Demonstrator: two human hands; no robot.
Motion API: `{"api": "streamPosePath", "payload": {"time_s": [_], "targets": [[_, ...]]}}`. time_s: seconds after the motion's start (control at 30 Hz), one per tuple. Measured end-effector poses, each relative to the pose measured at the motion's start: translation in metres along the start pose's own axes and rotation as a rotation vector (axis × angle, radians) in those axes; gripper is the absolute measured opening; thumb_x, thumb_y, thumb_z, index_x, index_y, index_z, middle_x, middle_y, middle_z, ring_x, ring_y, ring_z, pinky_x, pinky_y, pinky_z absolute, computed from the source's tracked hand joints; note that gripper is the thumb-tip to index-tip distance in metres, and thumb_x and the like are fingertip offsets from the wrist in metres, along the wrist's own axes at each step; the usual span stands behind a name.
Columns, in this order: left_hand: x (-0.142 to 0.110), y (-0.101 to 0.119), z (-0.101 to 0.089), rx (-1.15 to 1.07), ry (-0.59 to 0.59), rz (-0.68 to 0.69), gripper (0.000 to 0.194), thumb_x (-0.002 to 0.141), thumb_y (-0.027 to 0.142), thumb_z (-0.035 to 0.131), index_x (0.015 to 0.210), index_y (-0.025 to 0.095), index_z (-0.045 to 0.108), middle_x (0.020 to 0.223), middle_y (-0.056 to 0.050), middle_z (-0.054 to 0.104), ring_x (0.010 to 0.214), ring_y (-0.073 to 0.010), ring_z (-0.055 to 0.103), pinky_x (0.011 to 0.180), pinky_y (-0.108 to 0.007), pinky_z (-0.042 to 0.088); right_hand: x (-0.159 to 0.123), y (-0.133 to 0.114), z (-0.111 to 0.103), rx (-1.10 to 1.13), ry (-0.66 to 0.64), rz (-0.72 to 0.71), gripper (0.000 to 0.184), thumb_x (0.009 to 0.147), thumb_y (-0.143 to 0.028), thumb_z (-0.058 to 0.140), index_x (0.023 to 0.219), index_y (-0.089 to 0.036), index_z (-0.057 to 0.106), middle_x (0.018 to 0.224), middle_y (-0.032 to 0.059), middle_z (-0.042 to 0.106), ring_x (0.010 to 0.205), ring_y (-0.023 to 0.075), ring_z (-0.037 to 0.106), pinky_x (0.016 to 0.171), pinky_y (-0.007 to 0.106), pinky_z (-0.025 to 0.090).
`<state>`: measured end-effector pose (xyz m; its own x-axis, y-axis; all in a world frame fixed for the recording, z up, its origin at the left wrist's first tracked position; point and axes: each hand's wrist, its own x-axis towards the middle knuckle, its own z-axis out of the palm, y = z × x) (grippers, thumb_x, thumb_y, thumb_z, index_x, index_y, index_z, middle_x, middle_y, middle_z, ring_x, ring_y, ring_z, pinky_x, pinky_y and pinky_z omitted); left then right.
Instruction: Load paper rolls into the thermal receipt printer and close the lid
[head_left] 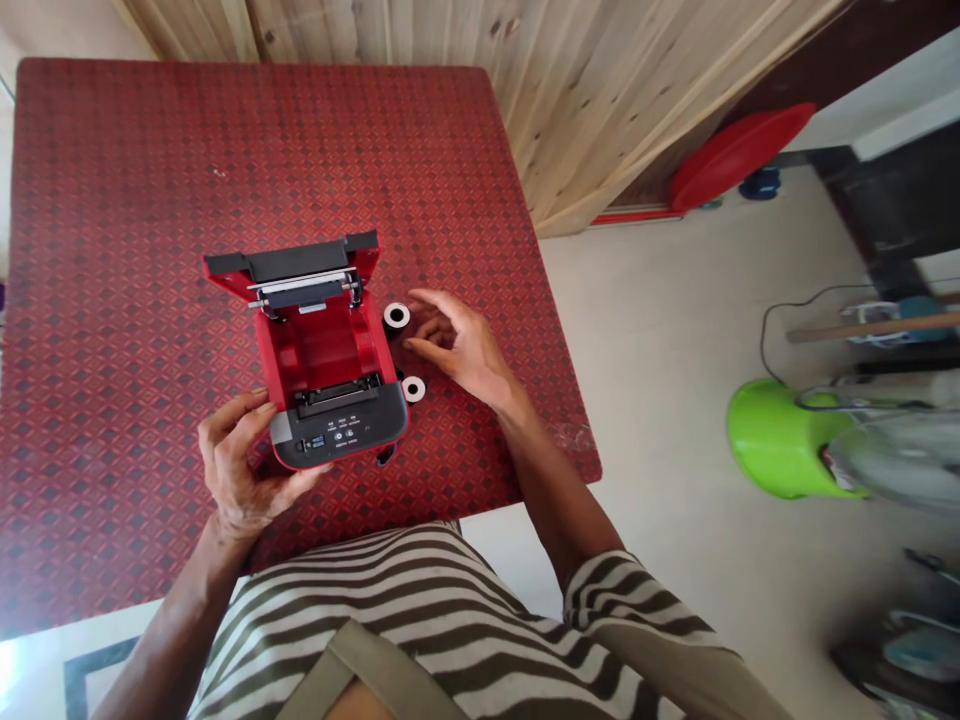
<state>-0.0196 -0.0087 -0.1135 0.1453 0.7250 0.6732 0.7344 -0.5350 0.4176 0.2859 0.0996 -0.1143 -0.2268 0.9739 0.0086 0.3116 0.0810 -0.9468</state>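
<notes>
A small red and black receipt printer (337, 437) stands on the table with its lid (300, 262) raised and its red inner bay showing. My left hand (244, 455) grips the printer's near left corner, thumb along the front and fingers at the side. Beside the printer's right side are two small paper rolls with dark cores: the far roll (396, 318) and the near roll (413, 389). My right hand (469, 350) hovers just right of the far roll, fingers curved and apart, with nothing in them.
The table (135, 170) has a red patterned cover. Wooden panelling (420, 35) borders its far edge. On the floor to the right are a green plastic stool or tub (772, 440), a cable and a standing fan, partly blurred. A red round object (739, 155) leans farther back.
</notes>
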Motion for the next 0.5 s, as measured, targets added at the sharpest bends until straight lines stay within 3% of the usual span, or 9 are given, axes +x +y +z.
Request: {"api": "streamPosePath", "payload": {"time_s": [0.1, 0.17, 0.23, 0.3, 0.4, 0.5], "targets": [[-0.001, -0.001, 0.000, -0.022, -0.004, -0.002, 0.083, 0.077, 0.061, 0.090, 0.144, 0.021, 0.058, 0.122, -0.014, 0.069, 0.109, -0.0297, 0.069, 0.092, -0.045, 0.060, -0.027, -0.010, -0.016, -0.107, 0.033, -0.007, 0.028, 0.090, -0.024, 0.075, 0.118, -0.025, 0.073, 0.108, 0.0039, 0.078, 0.081, 0.0164, 0.071, 0.070, 0.032, 0.056], [-0.002, -0.002, -0.001, -0.020, -0.013, -0.008, 0.085, 0.077, 0.063, 0.089, 0.144, 0.022, 0.058, 0.123, -0.014, 0.069, 0.110, -0.0302, 0.069, 0.093, -0.046, 0.060, -0.045, -0.017, -0.020, -0.169, -0.045, -0.005, 0.021, 0.090, -0.022, 0.076, 0.111, -0.024, 0.075, 0.098, 0.0018, 0.076, 0.080, 0.0166, 0.070, 0.072, 0.032, 0.056], [-0.003, -0.003, -0.001, -0.009, -0.018, -0.022, 0.085, 0.076, 0.066, 0.088, 0.143, 0.024, 0.058, 0.123, -0.014, 0.069, 0.111, -0.0306, 0.069, 0.094, -0.047, 0.060, -0.058, -0.021, -0.014, -0.192, -0.122, -0.013, 0.030, 0.087, -0.020, 0.079, 0.117, -0.025, 0.074, 0.104, 0.0025, 0.076, 0.082, 0.0171, 0.069, 0.076, 0.034, 0.058], [-0.003, -0.003, -0.001, -0.002, -0.016, -0.035, 0.085, 0.075, 0.067, 0.089, 0.142, 0.025, 0.059, 0.124, -0.013, 0.069, 0.112, -0.0309, 0.069, 0.095, -0.047, 0.059, -0.065, -0.020, -0.001, -0.196, -0.119, -0.047, 0.035, 0.087, -0.019, 0.079, 0.121, -0.025, 0.073, 0.112, 0.0046, 0.077, 0.089, 0.0191, 0.071, 0.083, 0.037, 0.059], [-0.003, -0.002, -0.001, -0.010, -0.005, -0.020, 0.086, 0.074, 0.064, 0.091, 0.143, 0.024, 0.059, 0.124, -0.014, 0.070, 0.113, -0.0310, 0.069, 0.095, -0.047, 0.060, -0.066, -0.013, 0.017, -0.192, -0.041, -0.086, 0.022, 0.091, -0.019, 0.074, 0.113, -0.024, 0.074, 0.110, 0.0056, 0.078, 0.097, 0.0221, 0.072, 0.089, 0.040, 0.058], [-0.003, -0.001, -0.001, -0.021, -0.006, -0.013, 0.087, 0.075, 0.060, 0.092, 0.145, 0.022, 0.057, 0.125, -0.015, 0.069, 0.113, -0.0311, 0.069, 0.094, -0.047, 0.060, -0.071, -0.013, 0.011, -0.180, -0.002, -0.056, 0.017, 0.092, -0.023, 0.076, 0.108, -0.025, 0.074, 0.104, 0.0040, 0.078, 0.094, 0.0221, 0.072, 0.087, 0.039, 0.057]]}}
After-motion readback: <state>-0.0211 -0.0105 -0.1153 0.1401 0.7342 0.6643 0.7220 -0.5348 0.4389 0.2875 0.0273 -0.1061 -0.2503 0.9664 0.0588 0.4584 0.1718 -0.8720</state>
